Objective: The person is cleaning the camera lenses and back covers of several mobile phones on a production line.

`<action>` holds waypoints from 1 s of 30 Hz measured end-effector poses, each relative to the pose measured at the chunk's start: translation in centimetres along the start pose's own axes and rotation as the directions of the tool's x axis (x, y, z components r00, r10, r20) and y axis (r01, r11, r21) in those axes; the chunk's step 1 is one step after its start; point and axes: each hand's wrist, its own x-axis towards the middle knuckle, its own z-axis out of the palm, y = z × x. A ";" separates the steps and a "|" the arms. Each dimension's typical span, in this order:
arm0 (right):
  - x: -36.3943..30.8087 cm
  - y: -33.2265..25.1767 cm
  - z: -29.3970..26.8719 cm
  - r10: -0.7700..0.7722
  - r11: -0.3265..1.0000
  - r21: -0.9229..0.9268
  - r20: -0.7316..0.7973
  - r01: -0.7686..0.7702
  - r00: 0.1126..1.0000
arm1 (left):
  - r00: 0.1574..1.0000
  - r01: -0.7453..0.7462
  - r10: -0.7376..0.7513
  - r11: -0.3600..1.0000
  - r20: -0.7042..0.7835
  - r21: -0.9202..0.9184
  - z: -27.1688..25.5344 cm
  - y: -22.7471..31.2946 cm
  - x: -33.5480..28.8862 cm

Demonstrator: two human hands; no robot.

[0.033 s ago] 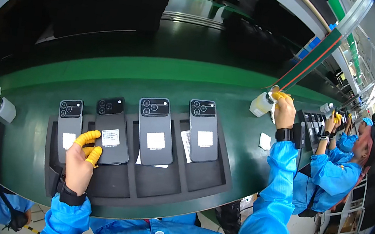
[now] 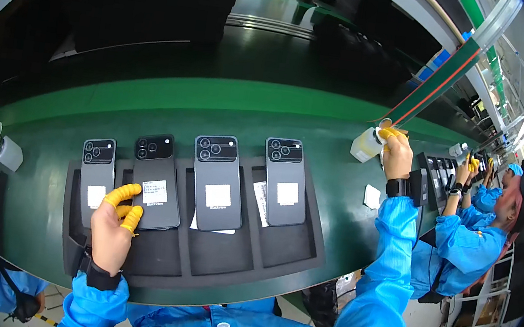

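My left hand (image 2: 114,230), in yellow finger cots, grips the lower left edge of a dark smartphone (image 2: 155,212). This phone lies back up, slightly tilted, with a white label on it. On either side, a narrower-looking phone (image 2: 95,174), a third phone (image 2: 215,174) and a fourth phone (image 2: 287,167) rest on a black compartment tray (image 2: 213,286), each with a white label. My right hand (image 2: 398,156) is at the top of a translucent white bottle (image 2: 365,147) with a raised round lid. Its yellow-capped fingers are bent together; what they hold is hidden.
A white square pad (image 2: 371,196) lies on the green table (image 2: 340,220) below the right hand. Another bottle (image 2: 8,153) stands at the left. Co-workers in blue (image 2: 455,255) sit at the right beside more trays. Dark stacked trays (image 2: 156,11) stand at the back.
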 end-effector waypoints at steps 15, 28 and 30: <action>0.3 -1.5 -0.7 0.030 0.998 -0.050 -0.018 -0.031 0.999 | 0.873 -0.478 0.391 0.566 0.291 0.672 -0.6 6.4 -0.7; 0.3 -0.9 -0.5 0.025 0.998 -0.049 -0.003 -0.025 1.000 | 0.661 -0.740 0.108 0.260 0.743 0.620 0.0 3.8 0.0; 0.1 -0.6 0.3 0.032 0.997 -0.075 0.016 -0.031 0.999 | 0.657 -0.743 0.101 0.256 0.747 0.618 0.1 3.7 -0.1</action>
